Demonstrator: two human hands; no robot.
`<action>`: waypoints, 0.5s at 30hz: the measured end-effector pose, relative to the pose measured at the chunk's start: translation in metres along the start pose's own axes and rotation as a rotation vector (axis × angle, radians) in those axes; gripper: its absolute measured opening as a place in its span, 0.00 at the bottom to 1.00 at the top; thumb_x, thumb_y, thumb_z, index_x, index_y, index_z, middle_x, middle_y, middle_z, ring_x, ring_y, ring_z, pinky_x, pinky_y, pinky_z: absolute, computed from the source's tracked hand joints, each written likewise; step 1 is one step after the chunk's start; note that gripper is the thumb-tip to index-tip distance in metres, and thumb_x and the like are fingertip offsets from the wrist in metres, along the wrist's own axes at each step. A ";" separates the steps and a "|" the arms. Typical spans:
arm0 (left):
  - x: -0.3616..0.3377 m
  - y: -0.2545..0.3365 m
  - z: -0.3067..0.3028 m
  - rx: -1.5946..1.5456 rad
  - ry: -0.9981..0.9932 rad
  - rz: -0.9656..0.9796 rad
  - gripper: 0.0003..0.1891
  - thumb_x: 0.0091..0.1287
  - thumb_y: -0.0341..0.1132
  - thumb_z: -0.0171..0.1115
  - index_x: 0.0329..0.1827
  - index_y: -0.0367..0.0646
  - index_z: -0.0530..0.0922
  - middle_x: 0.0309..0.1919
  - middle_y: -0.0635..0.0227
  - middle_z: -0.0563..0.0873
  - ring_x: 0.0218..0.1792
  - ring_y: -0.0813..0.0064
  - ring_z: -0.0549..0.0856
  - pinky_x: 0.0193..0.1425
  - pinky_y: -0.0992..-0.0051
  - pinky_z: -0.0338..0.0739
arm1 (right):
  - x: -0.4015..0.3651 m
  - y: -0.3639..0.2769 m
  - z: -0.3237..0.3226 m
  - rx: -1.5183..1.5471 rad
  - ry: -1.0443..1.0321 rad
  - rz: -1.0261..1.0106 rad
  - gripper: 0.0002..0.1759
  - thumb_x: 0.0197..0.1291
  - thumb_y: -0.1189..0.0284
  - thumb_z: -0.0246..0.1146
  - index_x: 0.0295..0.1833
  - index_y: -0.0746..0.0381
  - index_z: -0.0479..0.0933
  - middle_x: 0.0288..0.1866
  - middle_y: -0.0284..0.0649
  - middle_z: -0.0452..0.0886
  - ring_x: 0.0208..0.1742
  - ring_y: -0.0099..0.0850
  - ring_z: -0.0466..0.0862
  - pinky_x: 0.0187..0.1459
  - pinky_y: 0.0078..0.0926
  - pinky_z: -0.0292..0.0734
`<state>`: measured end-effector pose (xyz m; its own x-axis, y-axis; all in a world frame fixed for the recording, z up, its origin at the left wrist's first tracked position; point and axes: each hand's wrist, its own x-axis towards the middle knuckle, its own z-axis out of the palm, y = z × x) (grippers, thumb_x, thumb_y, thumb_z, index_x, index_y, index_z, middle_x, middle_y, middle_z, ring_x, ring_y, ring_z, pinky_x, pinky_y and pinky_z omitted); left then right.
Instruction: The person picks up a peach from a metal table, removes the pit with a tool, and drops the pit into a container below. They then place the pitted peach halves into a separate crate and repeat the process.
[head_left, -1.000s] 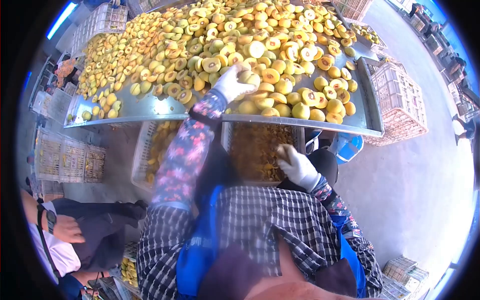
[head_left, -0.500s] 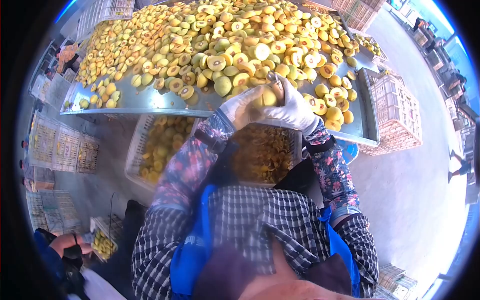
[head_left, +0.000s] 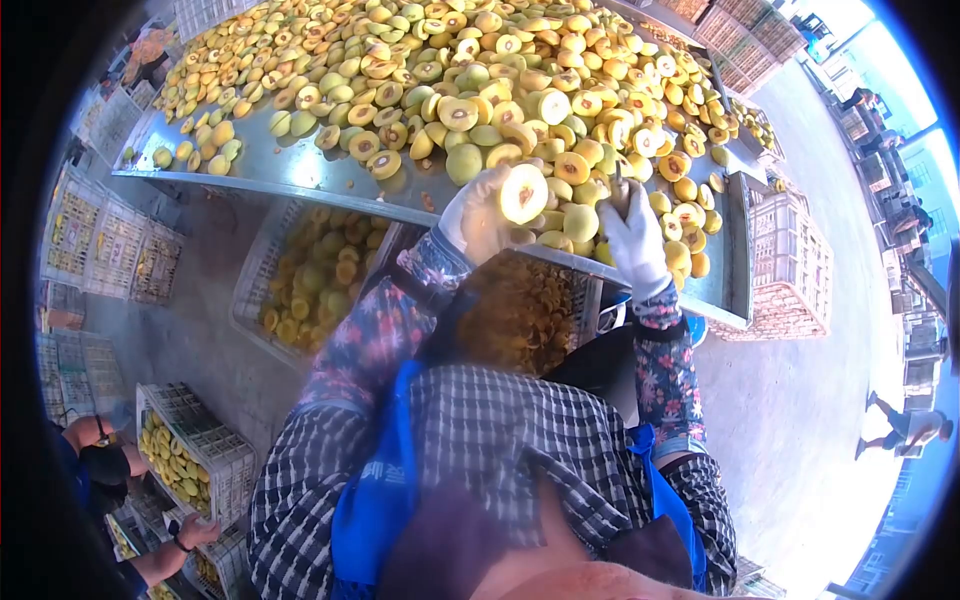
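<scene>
My left hand [head_left: 478, 222], in a white glove, holds a peach half [head_left: 524, 193] with its cut face turned up and a pale ring around the brownish centre. My right hand [head_left: 637, 240], gloved too, is apart from it on the right. Its fingers are closed around a short brown-handled tool [head_left: 622, 192], whose tip is too small to make out. Both hands are over the near edge of a metal table [head_left: 300, 185]. Heaped on the table are many peaches [head_left: 440, 90], mostly halves and some with cut faces showing.
Below the table edge stand a crate of peaches [head_left: 320, 275] and a container of brownish scraps [head_left: 520, 315]. Stacked crates [head_left: 790, 265] stand right of the table. At lower left, another person's hands [head_left: 200, 530] are at a crate of fruit [head_left: 185, 465]. A person [head_left: 905, 428] walks at far right.
My hands, together around the fruit before, are now apart. The right has moved right with the tool; the left now shows the peach half's cut face. A co-worker's crate has come into view.
</scene>
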<state>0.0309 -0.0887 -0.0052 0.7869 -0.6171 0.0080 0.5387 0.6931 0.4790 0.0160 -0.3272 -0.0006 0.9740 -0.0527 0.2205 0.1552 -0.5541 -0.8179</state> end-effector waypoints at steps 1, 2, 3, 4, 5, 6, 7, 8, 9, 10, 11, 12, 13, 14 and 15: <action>-0.001 -0.004 0.002 0.009 -0.002 0.036 0.29 0.70 0.55 0.53 0.63 0.40 0.71 0.44 0.61 0.85 0.40 0.63 0.86 0.38 0.67 0.84 | -0.014 -0.011 0.000 -0.123 -0.023 -0.256 0.19 0.62 0.72 0.60 0.57 0.67 0.68 0.39 0.40 0.76 0.39 0.26 0.78 0.40 0.26 0.75; -0.001 -0.009 0.006 0.042 0.064 0.074 0.29 0.71 0.56 0.50 0.63 0.41 0.71 0.44 0.62 0.85 0.38 0.64 0.86 0.36 0.68 0.82 | -0.025 -0.018 0.002 -0.185 -0.045 -0.405 0.19 0.61 0.73 0.60 0.56 0.67 0.68 0.39 0.42 0.76 0.38 0.30 0.78 0.40 0.28 0.75; 0.000 -0.015 0.013 0.078 0.131 0.111 0.30 0.72 0.58 0.48 0.64 0.41 0.70 0.43 0.63 0.85 0.37 0.66 0.86 0.35 0.70 0.81 | -0.035 -0.021 0.006 -0.231 -0.075 -0.488 0.18 0.61 0.74 0.60 0.56 0.67 0.68 0.39 0.44 0.76 0.37 0.34 0.78 0.40 0.31 0.75; 0.000 -0.020 0.018 0.116 0.197 0.149 0.31 0.72 0.59 0.46 0.64 0.42 0.70 0.42 0.64 0.85 0.35 0.67 0.85 0.33 0.72 0.80 | -0.043 -0.024 0.010 -0.241 -0.092 -0.510 0.18 0.61 0.74 0.60 0.55 0.67 0.68 0.39 0.47 0.77 0.36 0.38 0.79 0.39 0.33 0.74; -0.001 -0.022 0.024 0.216 0.251 0.162 0.31 0.73 0.60 0.41 0.64 0.43 0.70 0.40 0.67 0.84 0.32 0.70 0.83 0.30 0.74 0.77 | -0.048 -0.029 0.014 -0.243 -0.107 -0.508 0.18 0.61 0.75 0.59 0.55 0.67 0.68 0.39 0.49 0.77 0.35 0.42 0.79 0.39 0.35 0.74; -0.001 -0.025 0.030 0.205 0.327 0.158 0.31 0.74 0.61 0.40 0.63 0.43 0.70 0.40 0.67 0.84 0.30 0.72 0.83 0.29 0.76 0.75 | -0.052 -0.034 0.015 -0.215 -0.109 -0.467 0.18 0.61 0.74 0.60 0.55 0.65 0.68 0.39 0.49 0.78 0.36 0.45 0.80 0.39 0.35 0.75; 0.000 -0.026 0.037 0.192 0.405 0.153 0.31 0.74 0.61 0.38 0.63 0.43 0.70 0.39 0.68 0.84 0.29 0.74 0.82 0.27 0.77 0.74 | -0.055 -0.039 0.016 -0.187 -0.110 -0.426 0.18 0.61 0.74 0.60 0.55 0.64 0.69 0.39 0.50 0.79 0.36 0.47 0.81 0.40 0.36 0.76; -0.001 -0.027 0.042 0.180 0.480 0.153 0.31 0.74 0.61 0.37 0.62 0.43 0.70 0.38 0.68 0.84 0.28 0.75 0.81 0.25 0.79 0.72 | -0.058 -0.042 0.017 -0.137 -0.082 -0.390 0.18 0.61 0.73 0.61 0.57 0.62 0.69 0.37 0.50 0.80 0.36 0.48 0.82 0.39 0.37 0.78; -0.006 -0.026 0.045 0.310 0.470 0.131 0.32 0.74 0.61 0.36 0.61 0.43 0.71 0.37 0.68 0.83 0.27 0.77 0.81 0.24 0.80 0.72 | -0.060 -0.044 0.018 -0.087 -0.053 -0.353 0.19 0.61 0.73 0.61 0.58 0.59 0.69 0.36 0.50 0.81 0.36 0.50 0.83 0.38 0.39 0.79; -0.013 -0.025 0.045 0.438 0.459 0.107 0.32 0.74 0.62 0.34 0.60 0.42 0.72 0.37 0.68 0.83 0.26 0.78 0.80 0.23 0.82 0.71 | -0.062 -0.047 0.016 -0.097 -0.070 -0.362 0.20 0.61 0.73 0.61 0.59 0.60 0.69 0.37 0.49 0.81 0.37 0.49 0.83 0.38 0.38 0.79; -0.019 -0.026 0.045 0.563 0.446 0.084 0.33 0.75 0.62 0.33 0.59 0.42 0.72 0.36 0.68 0.83 0.25 0.79 0.80 0.22 0.83 0.70 | -0.065 -0.049 0.013 -0.110 -0.089 -0.372 0.21 0.61 0.72 0.62 0.59 0.60 0.69 0.38 0.49 0.82 0.38 0.49 0.84 0.38 0.38 0.79; -0.022 -0.026 0.044 0.597 0.418 0.065 0.33 0.74 0.62 0.33 0.58 0.42 0.73 0.36 0.68 0.83 0.24 0.80 0.79 0.21 0.84 0.69 | -0.066 -0.051 0.011 -0.122 -0.112 -0.381 0.21 0.60 0.72 0.62 0.59 0.60 0.70 0.40 0.49 0.82 0.39 0.49 0.84 0.39 0.37 0.79; -0.023 -0.026 0.042 0.630 0.390 0.047 0.33 0.74 0.62 0.32 0.58 0.41 0.73 0.35 0.67 0.83 0.23 0.81 0.78 0.20 0.84 0.68 | -0.068 -0.052 0.009 -0.191 -0.149 -0.419 0.23 0.59 0.70 0.63 0.60 0.59 0.69 0.41 0.47 0.83 0.39 0.47 0.84 0.39 0.37 0.80; -0.025 -0.026 0.041 0.663 0.363 0.030 0.34 0.74 0.62 0.32 0.57 0.41 0.74 0.35 0.67 0.83 0.22 0.82 0.78 0.19 0.85 0.67 | -0.070 -0.054 0.007 -0.238 -0.173 -0.412 0.23 0.59 0.70 0.63 0.60 0.59 0.69 0.41 0.47 0.83 0.39 0.47 0.84 0.39 0.37 0.80; -0.026 -0.026 0.047 0.642 0.338 0.039 0.35 0.74 0.63 0.32 0.55 0.41 0.76 0.35 0.67 0.84 0.25 0.83 0.79 0.20 0.85 0.68 | -0.072 -0.056 0.006 -0.286 -0.196 -0.406 0.23 0.59 0.70 0.63 0.60 0.59 0.70 0.40 0.46 0.83 0.38 0.47 0.84 0.39 0.38 0.80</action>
<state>-0.0179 -0.1083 0.0231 0.9080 -0.3751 -0.1864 0.3068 0.2926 0.9057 -0.0622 -0.2873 0.0262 0.8615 0.3546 0.3633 0.5019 -0.7031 -0.5038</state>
